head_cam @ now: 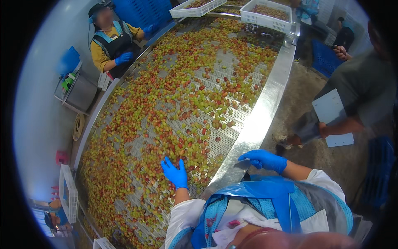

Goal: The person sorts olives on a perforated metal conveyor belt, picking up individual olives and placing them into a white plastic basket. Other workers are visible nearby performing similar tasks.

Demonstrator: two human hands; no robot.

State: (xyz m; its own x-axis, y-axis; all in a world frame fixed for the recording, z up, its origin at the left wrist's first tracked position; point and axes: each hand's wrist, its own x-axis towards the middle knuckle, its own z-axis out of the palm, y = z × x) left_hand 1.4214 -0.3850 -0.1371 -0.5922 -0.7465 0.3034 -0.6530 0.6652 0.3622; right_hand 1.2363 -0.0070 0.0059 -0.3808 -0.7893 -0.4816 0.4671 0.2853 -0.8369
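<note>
My left hand (175, 172), in a blue glove, reaches over the conveyor with its fingers spread. Beneath and around it lie many small oval fruits (186, 143), coloured green, yellow and red. No fruit shows in its grasp. They rest on a perforated conveyor belt (230, 119) with ridged slats. My right hand (264, 160), also gloved in blue, is at the wide metal rim (264, 115) on the near side. Its fingers are partly curled, and the palm side is hidden.
Across the belt stands a co-worker (115, 43) in blue gloves. White crates (266, 23) of fruit sit at the far end; another white crate (69, 193) is at the left. A person (351, 90) holding a white board (329, 105) stands to the right, by a blue crate (325, 59).
</note>
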